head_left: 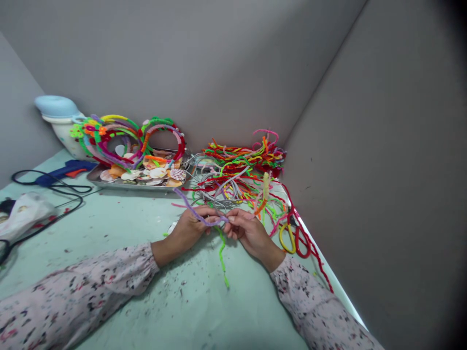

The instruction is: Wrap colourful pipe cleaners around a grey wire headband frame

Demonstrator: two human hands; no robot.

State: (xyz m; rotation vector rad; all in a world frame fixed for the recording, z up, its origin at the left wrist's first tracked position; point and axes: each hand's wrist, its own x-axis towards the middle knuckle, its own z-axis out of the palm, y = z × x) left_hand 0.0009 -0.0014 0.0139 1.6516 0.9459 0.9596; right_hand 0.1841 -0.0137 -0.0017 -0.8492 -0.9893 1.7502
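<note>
My left hand [189,226] and my right hand [248,229] meet over the pale green table, fingers pinched together. Between them runs a purple pipe cleaner [193,210], rising to the upper left from my left hand. A green pipe cleaner [222,253] hangs down from the same spot onto the table. Both hands are closed on these stems. Just behind them lies a tangled heap of coloured pipe cleaners [241,170] and grey wires [206,187].
A metal tray [97,179] of shells holds wrapped hoops [124,138]. A blue glue gun [62,171] and black cable [54,187] lie left. Yellow-handled scissors [288,238] rest right of my hands. Grey walls enclose the corner. A blue-lidded white container [58,116] stands back left.
</note>
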